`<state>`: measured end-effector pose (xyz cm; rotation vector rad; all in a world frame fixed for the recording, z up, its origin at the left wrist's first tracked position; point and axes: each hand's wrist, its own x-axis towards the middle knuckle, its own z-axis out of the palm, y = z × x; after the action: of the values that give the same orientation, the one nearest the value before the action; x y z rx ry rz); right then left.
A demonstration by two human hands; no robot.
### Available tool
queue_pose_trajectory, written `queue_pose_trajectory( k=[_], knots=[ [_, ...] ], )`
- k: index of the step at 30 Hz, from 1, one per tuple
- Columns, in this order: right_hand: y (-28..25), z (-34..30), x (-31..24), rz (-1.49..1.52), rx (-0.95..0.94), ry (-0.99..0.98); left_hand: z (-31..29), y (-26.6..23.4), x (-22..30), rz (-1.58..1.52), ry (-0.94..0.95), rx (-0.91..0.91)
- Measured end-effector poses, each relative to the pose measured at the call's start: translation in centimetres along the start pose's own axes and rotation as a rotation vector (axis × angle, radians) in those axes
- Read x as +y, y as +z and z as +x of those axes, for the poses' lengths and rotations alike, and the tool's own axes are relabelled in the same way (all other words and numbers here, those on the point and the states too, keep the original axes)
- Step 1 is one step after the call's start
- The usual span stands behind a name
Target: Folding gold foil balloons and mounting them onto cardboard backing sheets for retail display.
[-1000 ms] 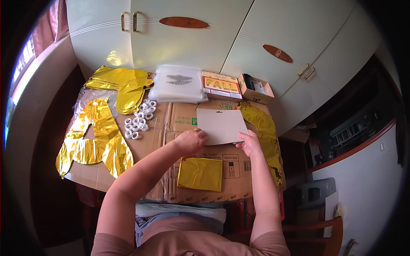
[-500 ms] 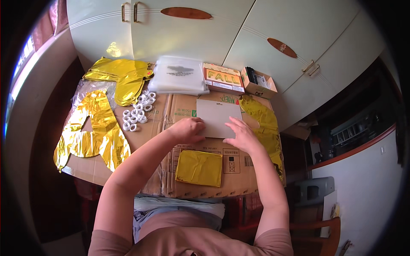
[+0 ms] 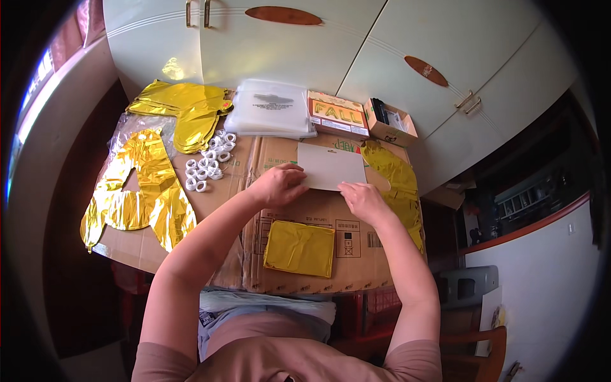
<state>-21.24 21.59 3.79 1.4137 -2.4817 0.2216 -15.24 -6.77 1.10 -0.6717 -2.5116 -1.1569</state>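
Note:
A pale grey card (image 3: 331,167) with a hang slot in its top edge lies on the cardboard in the middle of the table. At its lower left corner my left hand (image 3: 278,185) has its fingers curled on the card's edge. My right hand (image 3: 365,200) is closed on the lower right edge, fingertips on the card. Closer to me, a folded gold foil balloon (image 3: 299,248) lies as a flat rectangle, touched by neither hand. On the right, beyond my right hand, a curved gold foil balloon (image 3: 402,184) lies flat, partly hidden by my forearm.
Gold foil balloons (image 3: 181,108) and a letter-shaped one (image 3: 149,197) lie at left, beside several white ribbon rolls (image 3: 207,167). Along the back stand clear plastic bags (image 3: 267,114), a printed box (image 3: 337,116) and an open small box (image 3: 394,124). Cabinet doors (image 3: 280,48) rise behind.
My right hand has closed from spread fingers onto the card's lower right edge. My left hand stays at the left corner. The view has shifted slightly.

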Motion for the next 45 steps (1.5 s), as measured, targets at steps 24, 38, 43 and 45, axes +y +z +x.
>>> queue_pose_trajectory(
  k=[24,38,43,45],
  knots=[
    [-5.1,1.6,-3.6,0.193,0.566,0.328,0.2,-0.5,3.7,-0.911,-0.615,0.27],
    [-7.8,-2.9,-16.9,-0.166,0.474,-0.235,-12.3,-6.6,14.5,-1.705,-0.541,0.014],
    [-4.3,-5.0,-22.2,0.021,0.312,-0.292,-19.3,-6.1,15.0,-1.306,-0.833,0.247],
    [-2.7,-5.5,-23.3,0.108,0.27,-0.287,-21.6,-5.9,14.5,-1.321,-0.885,0.336]
  ],
)
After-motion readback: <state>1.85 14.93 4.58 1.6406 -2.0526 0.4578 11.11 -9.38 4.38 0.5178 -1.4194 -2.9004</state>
